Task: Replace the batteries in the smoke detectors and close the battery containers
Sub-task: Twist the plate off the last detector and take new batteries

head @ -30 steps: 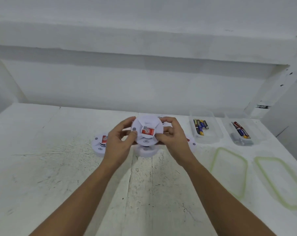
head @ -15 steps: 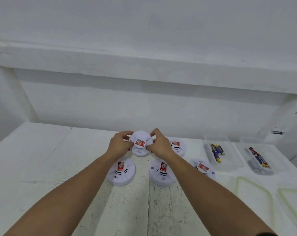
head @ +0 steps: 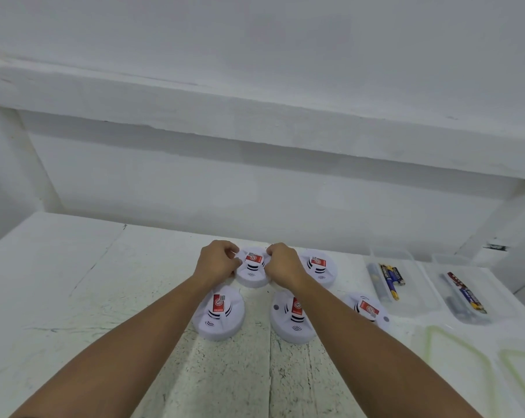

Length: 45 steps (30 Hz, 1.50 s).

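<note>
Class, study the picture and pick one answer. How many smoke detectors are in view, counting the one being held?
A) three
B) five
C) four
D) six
B: five white detectors show, two in the far row, the far-left detector and far-right detector, and three nearer, the near-left detector, near-middle detector and near-right detector.

Each smoke detector (head: 219, 330) has a smooth white plastic shell with a faint sheen and a glossy red label (head: 219, 303), probably a paper sticker. The table (head: 104, 297) is matt white paint, rough, scratched and cracked along its seams. The containers (head: 418, 297) are clear, smooth plastic; the batteries (head: 391, 279) inside wear shiny printed wrap. The wall (head: 255, 191) is matt white paint.
</note>
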Each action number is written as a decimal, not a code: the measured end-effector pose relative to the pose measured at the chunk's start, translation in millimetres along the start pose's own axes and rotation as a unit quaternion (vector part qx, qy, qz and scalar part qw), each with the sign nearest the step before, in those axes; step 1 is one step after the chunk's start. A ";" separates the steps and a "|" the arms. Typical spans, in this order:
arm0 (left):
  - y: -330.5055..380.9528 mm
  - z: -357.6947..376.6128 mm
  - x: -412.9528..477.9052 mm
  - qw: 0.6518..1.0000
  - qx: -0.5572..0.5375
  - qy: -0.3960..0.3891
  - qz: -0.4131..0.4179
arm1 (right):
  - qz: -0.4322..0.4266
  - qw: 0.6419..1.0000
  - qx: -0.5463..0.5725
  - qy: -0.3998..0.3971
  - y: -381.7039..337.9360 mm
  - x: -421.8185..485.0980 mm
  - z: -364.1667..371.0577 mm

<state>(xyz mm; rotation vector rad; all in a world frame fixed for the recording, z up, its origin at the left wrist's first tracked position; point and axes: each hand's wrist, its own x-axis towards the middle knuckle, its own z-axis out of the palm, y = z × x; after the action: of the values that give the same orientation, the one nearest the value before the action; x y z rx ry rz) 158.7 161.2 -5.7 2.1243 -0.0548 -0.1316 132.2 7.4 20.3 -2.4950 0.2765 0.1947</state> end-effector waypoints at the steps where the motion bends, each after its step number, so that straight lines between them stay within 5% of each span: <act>1: 0.1 -0.3 0.1 1.000 -0.005 -0.004 -0.010 | 0.003 1.000 0.001 0.002 0.7 0.9 0.6; 9: 4.2 0.1 4.9 0.996 -0.026 -0.034 -0.073 | -0.029 1.000 -0.008 0.000 9.3 -0.1 -1.5; 17: 42.7 24.9 9.8 0.996 0.062 0.057 0.014 | -0.064 0.992 0.029 0.101 31.6 1.4 -32.8; 23: 71.9 66.3 5.1 0.991 0.096 -0.049 0.082 | 0.038 0.989 -0.007 0.145 72.6 4.6 -60.2; 31: 86.7 108.2 3.5 0.968 0.190 -0.161 0.031 | 0.086 0.992 0.035 0.081 101.9 8.3 -66.0; 38: 98.8 118.8 4.6 0.982 0.049 -0.174 -0.062 | 0.195 0.966 0.158 0.057 104.5 16.7 -73.1; 45: 101.5 118.4 3.0 0.942 -0.216 -0.186 -0.179 | 0.216 0.926 0.304 0.054 104.3 11.3 -83.1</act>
<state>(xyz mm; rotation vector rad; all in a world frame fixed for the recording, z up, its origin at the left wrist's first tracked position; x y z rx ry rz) 149.3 7.3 18.3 1.6263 0.1280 -0.6979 124.0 -126.1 25.8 -1.8042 0.8048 0.1218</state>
